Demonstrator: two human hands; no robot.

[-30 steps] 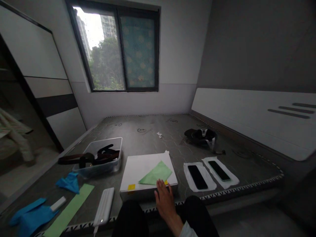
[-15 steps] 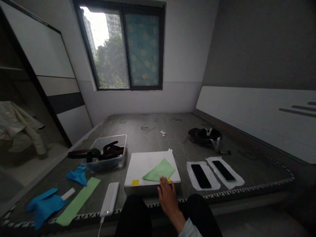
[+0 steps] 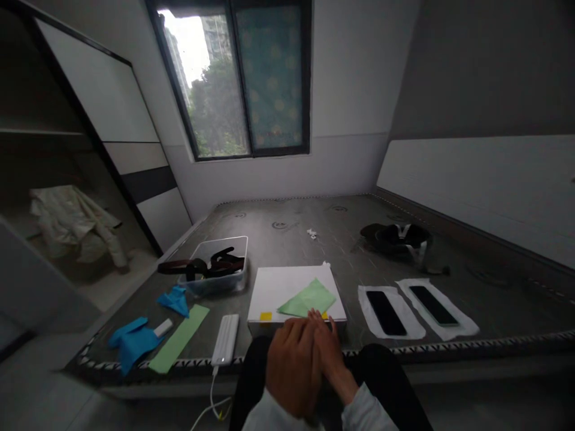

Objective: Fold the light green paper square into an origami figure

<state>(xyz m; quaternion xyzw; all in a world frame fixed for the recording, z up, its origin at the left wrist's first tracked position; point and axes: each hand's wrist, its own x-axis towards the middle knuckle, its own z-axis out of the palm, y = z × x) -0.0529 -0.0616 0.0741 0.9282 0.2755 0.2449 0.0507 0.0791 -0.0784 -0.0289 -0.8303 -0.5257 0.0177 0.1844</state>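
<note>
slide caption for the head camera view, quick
Left hand overlapping right hand in view, at a white box bearing a green sheet.

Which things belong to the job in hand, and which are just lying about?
Likely in the job, judging by the hands:
green sheet, at the right hand
white box, beneath it
left hand, beside the right

Apparently lying about:
phones
dark cap
clear bin
belts
white corded device
blue pieces
green strip

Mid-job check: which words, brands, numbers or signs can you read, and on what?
No text is readable.
Mattress: dark printed emblems, too blurred to read.
White box, yellow stickers, power bank, phones: no lettering I can make out.
</note>
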